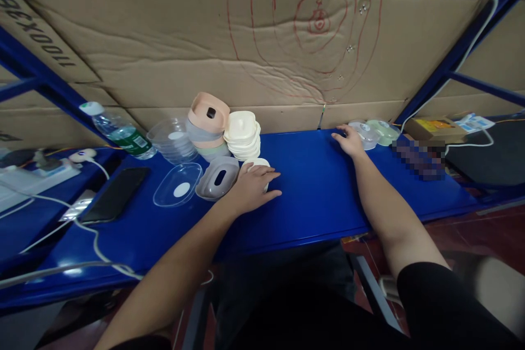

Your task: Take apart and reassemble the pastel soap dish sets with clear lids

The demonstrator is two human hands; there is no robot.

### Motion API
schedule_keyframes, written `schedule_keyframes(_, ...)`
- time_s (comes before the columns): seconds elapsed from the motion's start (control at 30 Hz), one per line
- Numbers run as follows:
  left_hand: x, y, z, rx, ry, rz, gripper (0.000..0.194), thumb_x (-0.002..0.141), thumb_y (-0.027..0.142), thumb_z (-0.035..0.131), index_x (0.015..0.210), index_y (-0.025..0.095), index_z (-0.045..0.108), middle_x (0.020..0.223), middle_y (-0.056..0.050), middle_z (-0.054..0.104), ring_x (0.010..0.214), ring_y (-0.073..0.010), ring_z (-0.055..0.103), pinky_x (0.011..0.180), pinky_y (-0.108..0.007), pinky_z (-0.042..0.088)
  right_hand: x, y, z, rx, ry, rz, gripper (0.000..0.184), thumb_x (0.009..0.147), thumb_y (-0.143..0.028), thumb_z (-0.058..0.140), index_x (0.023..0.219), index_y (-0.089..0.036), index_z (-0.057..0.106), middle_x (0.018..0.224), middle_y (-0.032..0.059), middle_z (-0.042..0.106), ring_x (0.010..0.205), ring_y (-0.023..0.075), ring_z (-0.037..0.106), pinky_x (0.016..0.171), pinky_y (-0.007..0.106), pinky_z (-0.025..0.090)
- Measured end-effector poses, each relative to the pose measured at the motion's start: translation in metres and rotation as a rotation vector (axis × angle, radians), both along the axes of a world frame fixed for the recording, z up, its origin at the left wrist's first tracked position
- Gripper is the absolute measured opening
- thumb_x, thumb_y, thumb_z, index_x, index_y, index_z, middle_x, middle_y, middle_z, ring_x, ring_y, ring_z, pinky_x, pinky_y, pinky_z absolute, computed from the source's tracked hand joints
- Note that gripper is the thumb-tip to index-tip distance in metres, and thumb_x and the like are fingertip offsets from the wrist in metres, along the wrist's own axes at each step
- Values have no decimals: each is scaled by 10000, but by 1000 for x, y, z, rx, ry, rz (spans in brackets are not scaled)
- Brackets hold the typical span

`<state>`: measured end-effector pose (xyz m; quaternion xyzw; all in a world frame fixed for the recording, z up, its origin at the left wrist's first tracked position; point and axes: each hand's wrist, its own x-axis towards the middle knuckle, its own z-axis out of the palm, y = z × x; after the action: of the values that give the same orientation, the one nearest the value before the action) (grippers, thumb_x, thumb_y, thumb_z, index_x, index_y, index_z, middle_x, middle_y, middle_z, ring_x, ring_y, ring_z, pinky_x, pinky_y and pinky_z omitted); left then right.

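Observation:
My left hand (255,188) lies palm down with its fingers stretched out over a small cream plastic piece (256,162), partly hiding it. Just left of it is a grey plastic shell (210,179) with a dark oval slot, and beyond that a single clear plastic cover (166,186) with a white round patch. Behind these stand a stack of cream pieces (241,128), a stack of peach, grey and green shells (209,109), and nested clear covers (170,136). My right hand (350,140), fingers apart, rests on the table beside a round clear-topped container (366,136).
A green-tinted round container (383,132) sits at the back right, near a cardboard box (435,129). On the left are a water bottle (123,134), a black phone (117,194) and white cables. A cardboard wall (164,27) borders the back of the blue table (311,191).

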<state>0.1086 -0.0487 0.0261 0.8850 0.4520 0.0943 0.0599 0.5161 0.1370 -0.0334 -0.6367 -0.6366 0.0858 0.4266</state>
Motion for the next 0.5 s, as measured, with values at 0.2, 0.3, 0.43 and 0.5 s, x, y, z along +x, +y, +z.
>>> schedule_keyframes(0.2,-4,1,2,40,-22,12,500,1027,541,614,1440,261,642,1512,-120,648,1429,-306,567,1264,-575,266,-2,1,-5,-14,-40,-46,629,798,-472,785,1361,-213,673,1615,191,477,1531,397,436,1240,618,388)
schedule_keyframes(0.3,-5,1,4,44,-31,26,506,1018,526,637,1437,243,646,1497,-119,659,1399,-306,590,1228,-550,329,-7,-3,-5,-45,-82,-21,654,807,-453,794,1392,-192,662,1653,213,436,1569,415,387,1271,622,341)
schedule_keyframes(0.43,-7,3,6,76,-30,51,511,1016,512,645,1428,211,658,1434,-125,695,1322,-318,634,1148,-511,431,-17,-10,2,-65,-127,-1,641,812,-434,793,1374,-146,685,1660,248,430,1570,426,396,1278,601,343)
schedule_keyframes(0.5,-8,5,7,101,-46,68,486,1033,512,611,1405,205,673,1367,-123,726,1253,-305,668,1093,-474,479,-26,-17,9,-44,-157,37,579,822,-417,781,1320,-128,717,1584,259,526,1510,427,483,1251,595,389)
